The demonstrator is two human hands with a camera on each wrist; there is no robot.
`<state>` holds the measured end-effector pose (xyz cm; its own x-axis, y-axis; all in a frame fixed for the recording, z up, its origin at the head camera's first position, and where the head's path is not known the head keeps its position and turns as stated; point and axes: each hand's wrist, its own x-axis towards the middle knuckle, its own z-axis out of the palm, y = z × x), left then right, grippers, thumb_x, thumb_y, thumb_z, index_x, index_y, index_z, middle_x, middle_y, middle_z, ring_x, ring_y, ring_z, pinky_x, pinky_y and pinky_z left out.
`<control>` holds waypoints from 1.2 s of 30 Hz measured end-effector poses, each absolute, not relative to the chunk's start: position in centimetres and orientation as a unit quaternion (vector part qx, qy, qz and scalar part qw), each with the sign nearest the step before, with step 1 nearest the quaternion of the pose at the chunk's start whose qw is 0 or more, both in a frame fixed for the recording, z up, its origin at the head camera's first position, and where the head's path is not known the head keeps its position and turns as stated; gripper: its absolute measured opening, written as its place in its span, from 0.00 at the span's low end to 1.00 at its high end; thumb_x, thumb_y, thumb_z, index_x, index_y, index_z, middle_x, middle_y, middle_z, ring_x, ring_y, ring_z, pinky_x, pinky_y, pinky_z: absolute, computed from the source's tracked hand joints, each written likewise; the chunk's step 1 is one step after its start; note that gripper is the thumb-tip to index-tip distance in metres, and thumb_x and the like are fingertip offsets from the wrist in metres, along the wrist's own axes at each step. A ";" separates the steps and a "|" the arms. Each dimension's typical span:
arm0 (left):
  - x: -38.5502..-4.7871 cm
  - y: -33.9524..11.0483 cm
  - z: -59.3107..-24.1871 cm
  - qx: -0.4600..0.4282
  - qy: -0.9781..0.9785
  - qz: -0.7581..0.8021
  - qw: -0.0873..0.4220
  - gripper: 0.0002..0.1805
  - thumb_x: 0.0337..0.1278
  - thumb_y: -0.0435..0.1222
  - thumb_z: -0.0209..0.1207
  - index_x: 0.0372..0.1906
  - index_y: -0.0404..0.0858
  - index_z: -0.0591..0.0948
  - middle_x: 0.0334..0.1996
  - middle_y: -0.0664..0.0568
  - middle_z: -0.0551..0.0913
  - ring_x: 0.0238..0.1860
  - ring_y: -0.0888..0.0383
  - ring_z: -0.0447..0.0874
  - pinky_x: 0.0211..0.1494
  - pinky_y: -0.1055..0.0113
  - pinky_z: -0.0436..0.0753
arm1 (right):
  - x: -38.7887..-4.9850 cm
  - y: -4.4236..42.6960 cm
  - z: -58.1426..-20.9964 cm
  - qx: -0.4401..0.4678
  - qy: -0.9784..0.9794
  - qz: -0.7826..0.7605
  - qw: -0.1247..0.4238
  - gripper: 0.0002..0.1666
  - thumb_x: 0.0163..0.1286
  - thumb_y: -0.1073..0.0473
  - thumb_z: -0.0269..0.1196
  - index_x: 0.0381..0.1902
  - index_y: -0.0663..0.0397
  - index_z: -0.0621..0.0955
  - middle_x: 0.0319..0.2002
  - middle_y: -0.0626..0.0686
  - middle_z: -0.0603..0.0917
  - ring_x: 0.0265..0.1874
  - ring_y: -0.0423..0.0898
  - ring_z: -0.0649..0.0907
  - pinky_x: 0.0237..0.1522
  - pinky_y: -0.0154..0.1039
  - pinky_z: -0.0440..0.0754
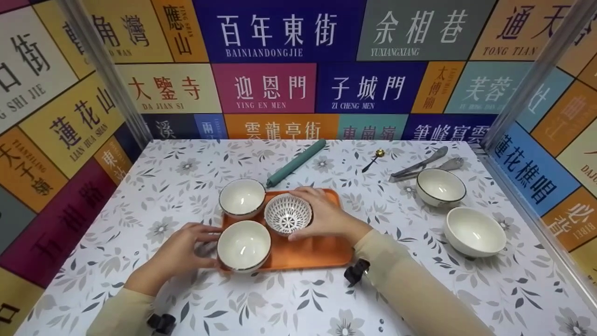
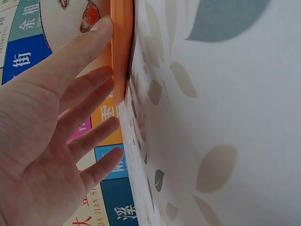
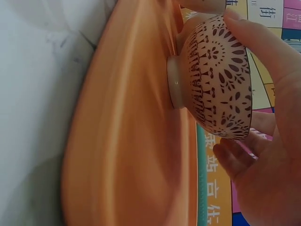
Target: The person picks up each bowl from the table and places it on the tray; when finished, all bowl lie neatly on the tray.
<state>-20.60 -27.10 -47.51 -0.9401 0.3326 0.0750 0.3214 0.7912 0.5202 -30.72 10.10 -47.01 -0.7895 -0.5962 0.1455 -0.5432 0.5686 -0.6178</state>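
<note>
My right hand [image 1: 328,215] holds a small bowl with a dark pattern inside [image 1: 288,215], thumb at its near side and fingers at its far side. Dark petal shapes cover the outside of this patterned bowl [image 3: 218,77] in the right wrist view, where its foot is at the orange tray [image 3: 136,155]. Two plain white bowls stand on the left part of the tray [image 1: 322,254]: a rear one [image 1: 242,198] and a front one [image 1: 244,246]. Spread beside the front bowl, my left hand [image 1: 184,249] has its thumb and fingers at the tray's left edge; whether they touch the bowl is unclear.
Behind the tray lies a green stick [image 1: 297,163]. A small gold-ended spoon [image 1: 374,159] and grey tongs [image 1: 424,164] are at the back right. Two more white bowls stand at the right, one [image 1: 440,187] behind the other [image 1: 475,232]. Printed walls enclose the flowered tabletop [image 1: 298,308].
</note>
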 end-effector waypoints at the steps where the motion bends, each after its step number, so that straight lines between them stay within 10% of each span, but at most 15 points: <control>1: -20.6 -27.1 -47.5 0.174 0.946 0.273 0.009 0.32 0.38 0.41 0.81 0.56 0.41 0.88 0.63 0.55 0.84 0.68 0.45 0.75 0.73 0.39 0.72 | -30.7 10.3 -47.1 -0.325 0.884 -0.333 0.038 0.72 0.38 0.30 0.83 0.79 0.43 0.66 0.77 0.52 0.66 0.76 0.57 0.64 0.75 0.65 0.65; 36: -20.7 -27.3 -47.7 0.172 0.942 0.289 0.024 0.32 0.38 0.41 0.82 0.56 0.40 0.88 0.64 0.55 0.83 0.68 0.44 0.75 0.73 0.37 0.71 | -26.8 32.0 -42.4 -0.226 0.925 -0.303 -0.045 0.47 0.54 0.42 0.80 0.68 0.54 0.79 0.71 0.57 0.74 0.71 0.65 0.69 0.71 0.72 0.63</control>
